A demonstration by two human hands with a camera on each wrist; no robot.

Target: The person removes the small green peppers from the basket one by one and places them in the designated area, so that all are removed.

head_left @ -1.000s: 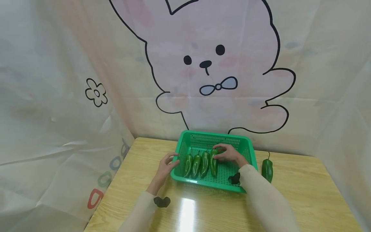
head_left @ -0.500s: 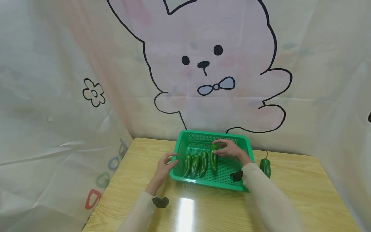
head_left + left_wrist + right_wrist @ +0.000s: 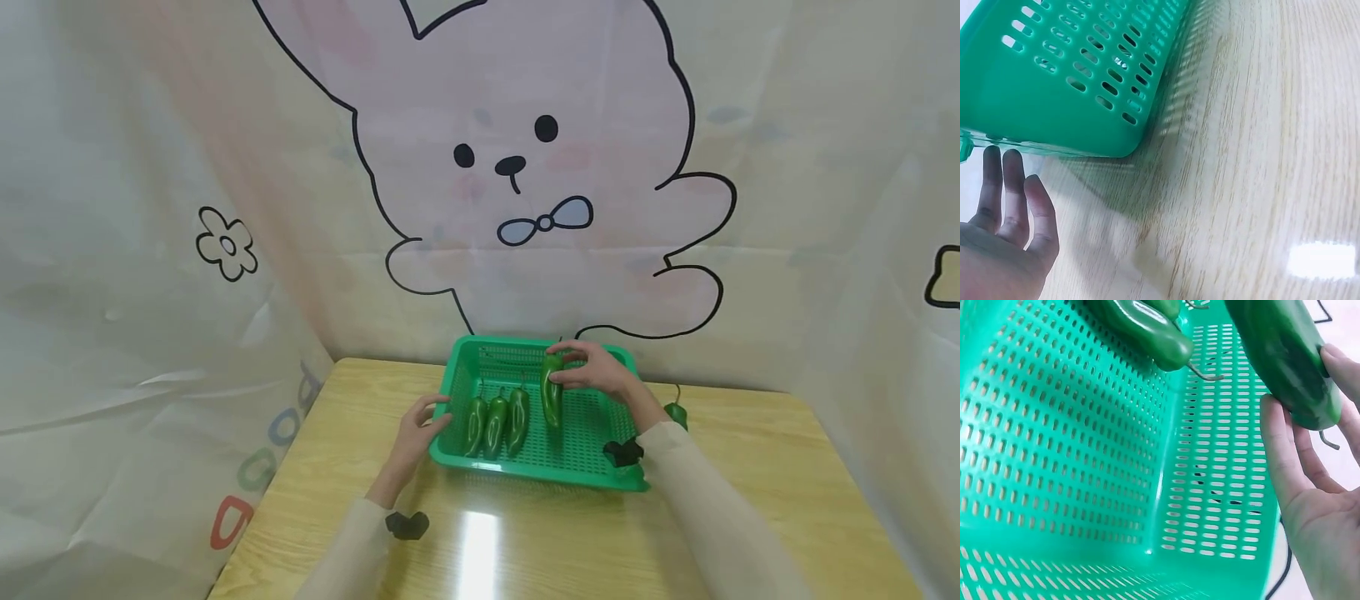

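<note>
Head view: my right hand (image 3: 597,372) pinches a green pepper (image 3: 552,392) near its stem end, thumb on the near side and fingers on the far side. The pepper lies to the left of my right hand, its long axis running from far to near, stem away from me, tip towards me. It seems lifted above the floor of a green basket (image 3: 540,472). Three peppers (image 3: 496,427) lie inside, side by side, roughly parallel to it, between it and my left hand (image 3: 412,434). My right hand is much the nearer. A fifth pepper (image 3: 677,412) sits outside, right of the basket, partly behind my sleeve (image 3: 723,508). Beneath is a wooden table (image 3: 427,558) with a bright glare; behind, a cloth backdrop (image 3: 645,300) shows a cartoon animal with a bow tie.

Left wrist view: my left fingers are spread and relaxed, tips at the basket's rim; I cannot tell whether they press.

Right wrist view: the held pepper slants between my thumb and fingers, thin stem poking out beyond them, slotted green wall behind.
</note>
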